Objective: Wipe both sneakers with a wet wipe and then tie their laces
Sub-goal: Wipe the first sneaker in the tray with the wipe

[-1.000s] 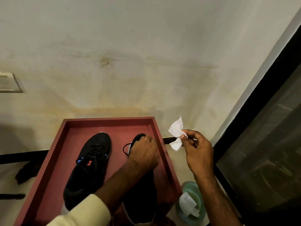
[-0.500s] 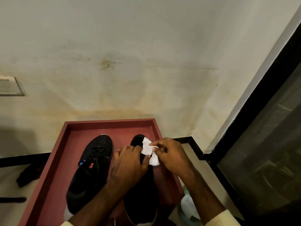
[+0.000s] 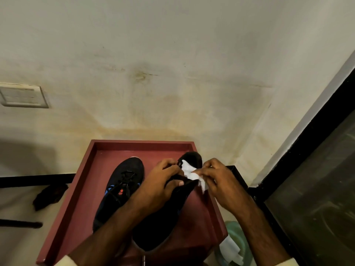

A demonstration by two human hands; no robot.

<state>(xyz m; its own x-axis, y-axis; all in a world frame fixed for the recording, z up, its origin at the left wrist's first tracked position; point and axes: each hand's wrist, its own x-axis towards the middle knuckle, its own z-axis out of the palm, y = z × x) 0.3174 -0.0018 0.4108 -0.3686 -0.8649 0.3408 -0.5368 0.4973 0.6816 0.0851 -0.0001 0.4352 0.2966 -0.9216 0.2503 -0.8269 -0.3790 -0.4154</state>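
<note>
Two black sneakers lie in a dark red tray (image 3: pixel 82 181). The left sneaker (image 3: pixel 123 187) rests flat, with loose laces and blue and orange accents. My left hand (image 3: pixel 163 185) grips the right sneaker (image 3: pixel 159 223) around its middle, tilting it. My right hand (image 3: pixel 217 181) pinches a crumpled white wet wipe (image 3: pixel 192 174) against the toe end of that sneaker. The right sneaker's laces are hidden under my left hand.
A pale green wipe container (image 3: pixel 237 248) with a white wipe sticking out stands on the floor right of the tray. A dark cloth (image 3: pixel 50 194) lies on the floor to the left. A stained wall rises behind, and a black-framed glass door (image 3: pixel 317 189) at right.
My right hand brought the wipe from the air right of the tray down onto the right sneaker's toe. My left hand shifted its hold, and the sneaker now tilts.
</note>
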